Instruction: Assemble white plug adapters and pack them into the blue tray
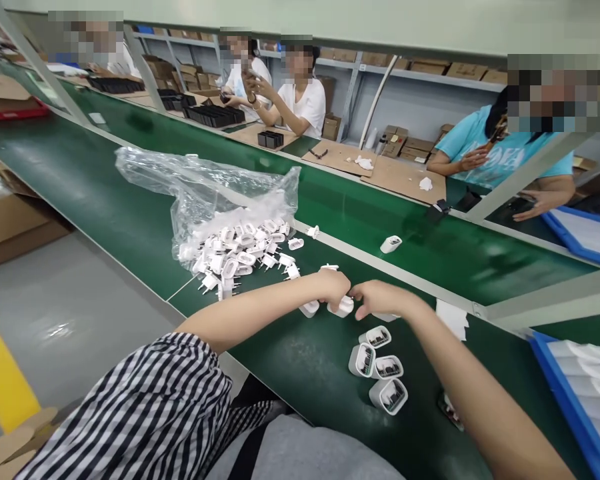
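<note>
My left hand (334,285) and my right hand (377,297) meet over the green bench, both closed around small white charger parts (344,307). Another white shell (309,309) lies just under my left wrist. Near my right forearm stand several open white charger shells (380,363), cavities facing me. To the left, a heap of white plug pieces (240,253) spills out of a clear plastic bag (205,183).
A single white shell (391,244) rides on the green conveyor belt (130,193). Blue trays (580,393) sit at the right. Across the belt, several people sit at cardboard-covered stations with black trays (215,115). Cardboard boxes (10,220) stand at the left.
</note>
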The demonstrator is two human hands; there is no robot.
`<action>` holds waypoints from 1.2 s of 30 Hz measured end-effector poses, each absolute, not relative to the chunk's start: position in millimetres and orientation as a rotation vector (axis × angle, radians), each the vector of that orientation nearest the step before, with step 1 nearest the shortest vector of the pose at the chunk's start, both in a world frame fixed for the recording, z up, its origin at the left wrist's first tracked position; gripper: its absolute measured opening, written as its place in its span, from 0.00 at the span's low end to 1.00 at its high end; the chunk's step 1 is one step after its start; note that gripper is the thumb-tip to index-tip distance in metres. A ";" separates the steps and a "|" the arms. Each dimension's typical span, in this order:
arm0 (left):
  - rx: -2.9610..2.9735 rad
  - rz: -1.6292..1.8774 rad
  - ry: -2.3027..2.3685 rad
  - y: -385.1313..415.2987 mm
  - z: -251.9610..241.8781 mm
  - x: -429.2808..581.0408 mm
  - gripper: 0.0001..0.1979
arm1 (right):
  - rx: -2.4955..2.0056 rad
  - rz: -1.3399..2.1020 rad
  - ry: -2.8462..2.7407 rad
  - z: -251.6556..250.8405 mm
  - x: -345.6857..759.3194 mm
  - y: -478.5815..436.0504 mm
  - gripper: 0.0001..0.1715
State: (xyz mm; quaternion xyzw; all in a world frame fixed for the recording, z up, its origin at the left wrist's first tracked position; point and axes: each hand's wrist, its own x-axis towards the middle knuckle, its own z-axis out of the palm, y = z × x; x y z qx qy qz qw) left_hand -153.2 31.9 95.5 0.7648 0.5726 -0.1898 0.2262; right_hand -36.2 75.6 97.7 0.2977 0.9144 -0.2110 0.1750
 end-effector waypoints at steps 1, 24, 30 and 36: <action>2.106 -0.503 1.644 31.0 95.3 -157.8 0.17 | 0.890 -0.609 2.630 99.9 -30.9 90.7 0.19; 1.806 0.467 2.278 56.3 69.4 -241.1 0.11 | 1.071 -0.264 2.799 89.4 -17.0 119.2 0.17; 1.649 1.007 1.649 39.1 85.5 -190.4 0.04 | 0.926 -0.377 2.746 72.8 -33.1 83.5 0.22; 1.416 1.080 1.462 29.1 85.4 -154.2 0.05 | 0.991 -1.694 2.775 84.8 -10.9 86.9 0.31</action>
